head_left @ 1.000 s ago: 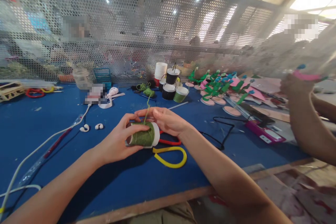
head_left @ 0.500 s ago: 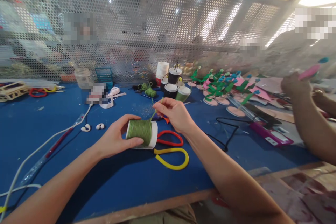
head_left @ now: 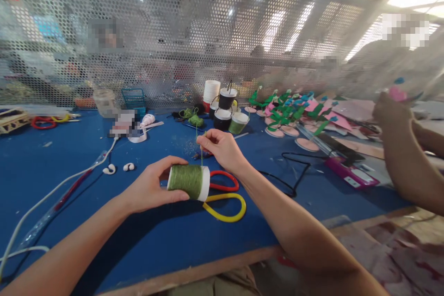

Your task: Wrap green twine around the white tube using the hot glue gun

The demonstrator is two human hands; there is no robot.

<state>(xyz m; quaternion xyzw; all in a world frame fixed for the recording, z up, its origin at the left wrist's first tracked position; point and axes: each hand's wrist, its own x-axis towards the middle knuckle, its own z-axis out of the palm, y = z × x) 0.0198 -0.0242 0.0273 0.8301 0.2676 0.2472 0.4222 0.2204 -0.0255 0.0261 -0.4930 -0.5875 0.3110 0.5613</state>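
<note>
Above the blue counter [head_left: 149, 245], in the head view, my left hand [head_left: 151, 185] grips the green-wrapped cup [head_left: 186, 182] between thumb and fingers, while my right hand [head_left: 224, 151] pinches the green strand [head_left: 202, 157] that rises from the wrap near the white rim. I seem to be at the winding step; the next move calls for a taut strand and a snug round laid beside the others. The cup lies on its side, long axis roughly left to right, its rim end pointing right, near the red loop [head_left: 225, 189] and yellow loop [head_left: 224, 218].
</note>
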